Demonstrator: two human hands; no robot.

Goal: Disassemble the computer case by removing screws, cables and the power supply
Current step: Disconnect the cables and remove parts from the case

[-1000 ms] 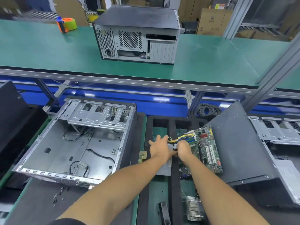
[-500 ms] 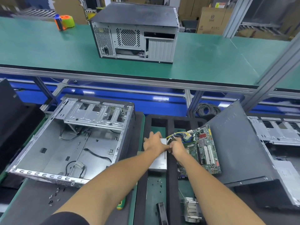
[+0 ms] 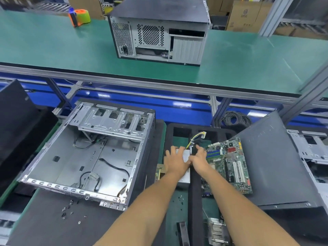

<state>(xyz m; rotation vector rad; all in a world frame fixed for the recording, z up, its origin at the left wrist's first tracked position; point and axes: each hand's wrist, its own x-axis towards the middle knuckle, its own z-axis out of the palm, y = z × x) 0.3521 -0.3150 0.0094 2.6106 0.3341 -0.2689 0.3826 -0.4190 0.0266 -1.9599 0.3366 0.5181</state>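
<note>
loose screws: small dark screws (image 3: pixel 71 209) scattered on the black mat of the near counter, just in front of the open case; well apart from both hands.
open case: emptied grey steel computer case (image 3: pixel 85 153) lying on its side, left of the hands; a few thin black cables (image 3: pixel 115 166) left on its floor. Judgement: mostly stripped.
heat sink: finned silver heat sink (image 3: pixel 217 231) in the near part of the black foam tray (image 3: pixel 195 192).
left hand: left hand (image 3: pixel 174 161) lies palm-down on the silver box-shaped power supply (image 3: pixel 184 174); fingers spread and nearly straight, pressing, not wrapped round it.
right hand: right hand (image 3: pixel 199 158) just beside the left, touching it; fingers curled over the black root of the yellow-and-black cable bundle (image 3: pixel 196 137) at the far end of the supply. How firm the hold is I cannot tell.
power supply position: in the left slot of the foam tray, long axis running near-to-far, under both hands.
key relation: bundle leaves the far end and curves away and to the right; its white plug end stands free beyond the fingertips. Right hand is nearer it. Judgement: next comes tucking the bundle in or letting go.
circuit board: green motherboard (image 3: pixel 229 164) just right of the right hand, leaning on a dark grey side panel (image 3: pixel 276 157).
far counter: a closed grey desktop case (image 3: pixel 158 31) on the green raised counter (image 3: pixel 53 47).
</note>
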